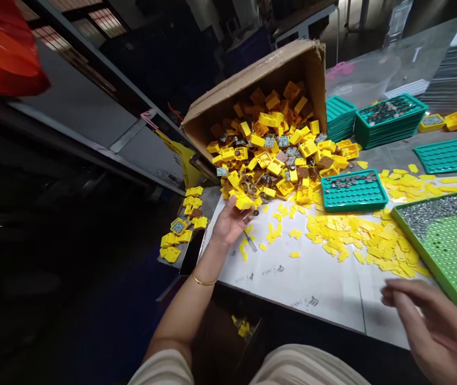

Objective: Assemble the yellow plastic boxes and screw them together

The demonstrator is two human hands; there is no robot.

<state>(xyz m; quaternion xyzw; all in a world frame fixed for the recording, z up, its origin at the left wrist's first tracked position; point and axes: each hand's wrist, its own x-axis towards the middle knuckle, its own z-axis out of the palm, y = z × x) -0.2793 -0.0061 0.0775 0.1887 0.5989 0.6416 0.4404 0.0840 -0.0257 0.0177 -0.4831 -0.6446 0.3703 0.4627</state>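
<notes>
My left hand (228, 225) is closed around a yellow plastic casing (242, 201) at the front of a heap of similar casings (276, 167). The heap spills from a cardboard box (248, 72) tipped on its side. Just below the left fingers, a small screwdriver-like tool (251, 243) lies on the white sheet (292, 283). My right hand (439, 323) hovers at the lower right, fingers loosely bent and thumb a little apart, with nothing visible in it. Nearest to it are loose flat yellow pieces (388, 246) and a green perforated tray (452, 256) holding small metal parts.
A teal tray (352, 200) with small round metal parts stands beyond the yellow pieces. Stacked teal trays (388, 128) and a clear basin (366, 80) are behind. Several yellow casings (178, 227) sit at the left table edge. A red bag (4, 53) hangs upper left.
</notes>
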